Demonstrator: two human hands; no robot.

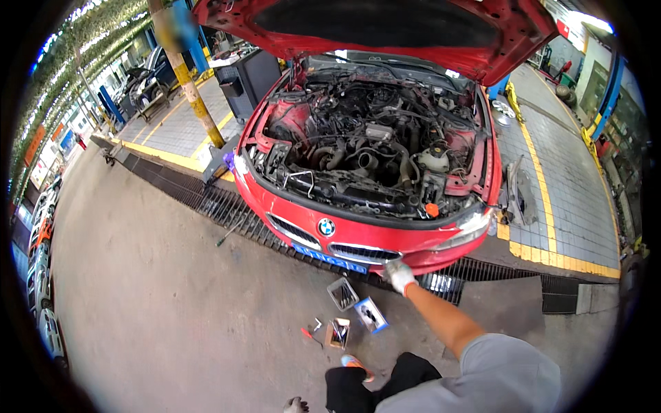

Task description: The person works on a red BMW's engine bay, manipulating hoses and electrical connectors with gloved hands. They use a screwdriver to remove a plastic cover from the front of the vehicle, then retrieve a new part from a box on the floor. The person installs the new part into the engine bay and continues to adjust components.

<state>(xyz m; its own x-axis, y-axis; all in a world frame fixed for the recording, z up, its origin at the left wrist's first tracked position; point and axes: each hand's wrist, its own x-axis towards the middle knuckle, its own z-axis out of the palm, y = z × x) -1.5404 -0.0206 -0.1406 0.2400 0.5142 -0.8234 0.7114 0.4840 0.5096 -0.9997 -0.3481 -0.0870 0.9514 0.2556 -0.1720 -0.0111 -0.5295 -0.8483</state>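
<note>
A red car (pixel 427 242) faces me with its hood (pixel 385 27) raised and its engine bay (pixel 372 138) uncovered. My right arm reaches forward, and my right hand (pixel 399 277), in a white glove with grey fingertips, is at the front bumper just below the right end of the grille (pixel 363 252). Its fingers are too small and blurred to show whether they grip anything. Low down at the lower edge hangs my left hand (pixel 296 405), gloved too and partly cut off. Its fingers look loosely apart, and nothing shows in them.
On the floor before the car are a grey bin (pixel 343 294), a blue-and-white box (pixel 372 315), a small carton of parts (pixel 338 332) and a red-handled tool (pixel 310 335). A metal floor grate (pixel 206 199) runs under the bumper. A yellow post (pixel 189 89) and dark cabinet (pixel 246 82) stand left.
</note>
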